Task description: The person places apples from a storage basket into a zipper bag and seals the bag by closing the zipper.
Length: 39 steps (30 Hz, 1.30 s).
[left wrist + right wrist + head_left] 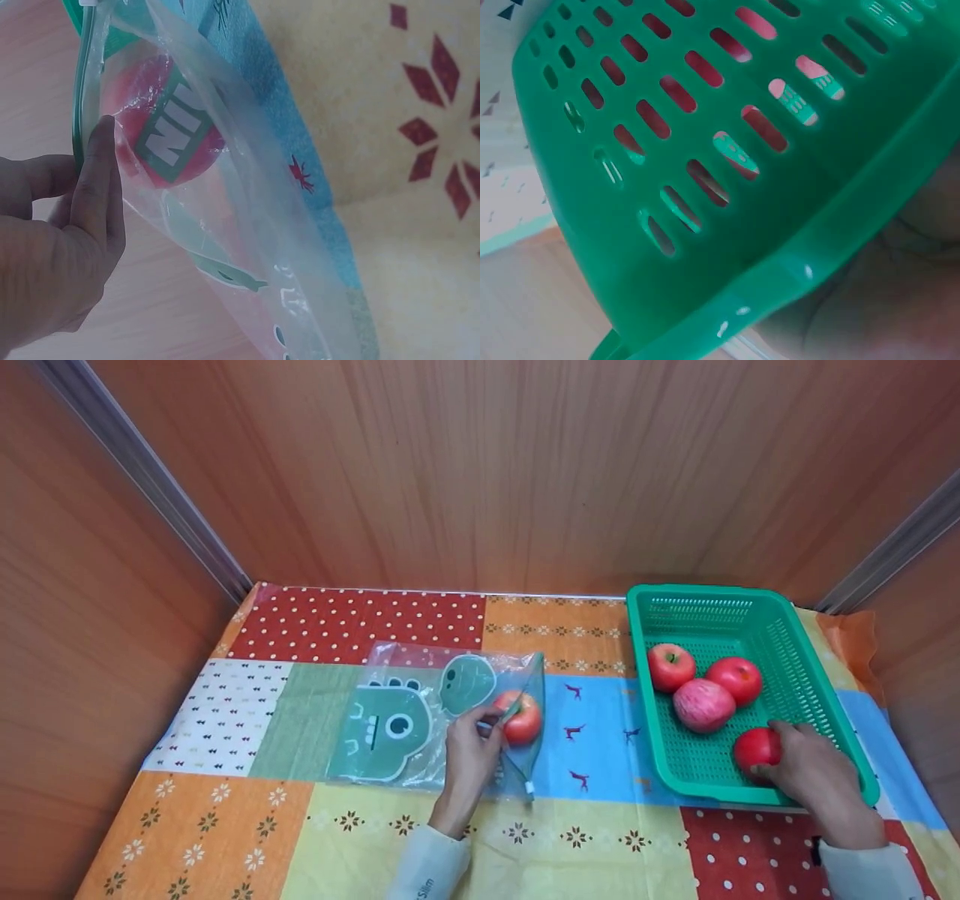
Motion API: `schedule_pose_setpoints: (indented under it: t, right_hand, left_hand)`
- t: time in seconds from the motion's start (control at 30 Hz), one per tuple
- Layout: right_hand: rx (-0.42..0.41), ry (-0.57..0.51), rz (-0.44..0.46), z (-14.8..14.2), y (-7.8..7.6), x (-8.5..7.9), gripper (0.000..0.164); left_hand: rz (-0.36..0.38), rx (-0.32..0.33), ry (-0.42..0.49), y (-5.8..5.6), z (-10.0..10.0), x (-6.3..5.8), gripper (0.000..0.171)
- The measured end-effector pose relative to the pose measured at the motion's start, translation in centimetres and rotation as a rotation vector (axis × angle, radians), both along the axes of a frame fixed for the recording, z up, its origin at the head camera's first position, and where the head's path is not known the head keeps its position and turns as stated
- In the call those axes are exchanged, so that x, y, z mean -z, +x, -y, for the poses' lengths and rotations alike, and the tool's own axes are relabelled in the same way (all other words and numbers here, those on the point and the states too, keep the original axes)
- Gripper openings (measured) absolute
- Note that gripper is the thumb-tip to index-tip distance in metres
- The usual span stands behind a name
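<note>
In the head view a clear zip bag [390, 742] with green cartoon prints lies flat, its green-edged mouth held apart on the right. My left hand [471, 754] pinches the upper edge of that mouth between thumb and fingers. One red apple [527, 725] sits just inside the opening; in the left wrist view this apple [199, 161] shows through the printed plastic. Inside the green basket [712, 793], my right hand [814, 769] grips another red apple [752, 750] near the front right corner. From the right wrist, the basket wall [780, 199] hides most of that grip.
Three more fruits share the basket: an apple [671, 667] at left, a red one [735, 681] and a paler pink one [703, 706]. A patchwork cloth [375, 847] covers the table. Wood-grain panels [480, 472] enclose the back and sides. A white slider [529, 787] sits on the bag's zip.
</note>
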State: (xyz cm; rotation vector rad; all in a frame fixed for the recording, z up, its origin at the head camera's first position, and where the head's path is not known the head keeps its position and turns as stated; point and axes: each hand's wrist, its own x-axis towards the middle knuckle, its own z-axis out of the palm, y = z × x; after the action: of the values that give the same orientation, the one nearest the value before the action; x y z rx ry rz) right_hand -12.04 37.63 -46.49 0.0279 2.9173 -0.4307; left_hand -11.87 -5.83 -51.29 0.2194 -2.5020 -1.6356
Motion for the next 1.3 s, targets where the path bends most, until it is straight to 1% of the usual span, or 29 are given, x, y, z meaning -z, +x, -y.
schedule_pose_setpoints:
  t: [0.17, 0.3, 0.4, 0.6, 0.77, 0.9, 1.0, 1.13, 1.3]
  right_hand:
    - [0.009, -0.022, 0.022, -0.2, -0.4, 0.3, 0.093]
    - [-0.01, -0.056, 0.012, -0.3, -0.4, 0.5, 0.085]
    - [-0.021, -0.069, 0.002, -0.3, -0.3, 0.5, 0.082]
    - [-0.023, -0.055, 0.035, -0.1, -0.9, 0.6, 0.089]
    - [-0.021, -0.04, 0.06, -0.2, -1.1, 0.7, 0.089]
    - [-0.012, -0.017, 0.072, -0.2, -1.2, 0.6, 0.088]
    - [-0.031, -0.015, 0.044, -0.2, -1.2, 0.8, 0.089]
    - [-0.059, -0.018, -0.027, -0.2, -0.8, 0.9, 0.092]
    - [-0.071, -0.008, -0.118, -0.1, -0.4, 0.8, 0.091]
  left_hand:
    - [-0.011, -0.01, 0.004, 0.0, 0.0, 0.0, 0.019]
    - [-0.009, -0.011, -0.004, -0.1, 0.0, 0.1, 0.02]
    - [-0.007, -0.012, -0.004, 0.0, 0.1, 0.0, 0.021]
    - [-0.014, -0.013, 0.001, 0.1, 0.2, 0.0, 0.021]
    - [-0.027, -0.015, 0.01, 0.0, 0.2, 0.2, 0.021]
    - [-0.02, -0.016, 0.0, 0.0, 0.2, 0.2, 0.021]
    - [-0.02, -0.018, -0.016, 0.0, 0.2, 0.1, 0.02]
    - [-0.012, -0.019, -0.032, 0.1, 0.2, 0.0, 0.019]
    - [-0.018, -0.015, -0.017, 0.1, 0.3, 0.0, 0.02]
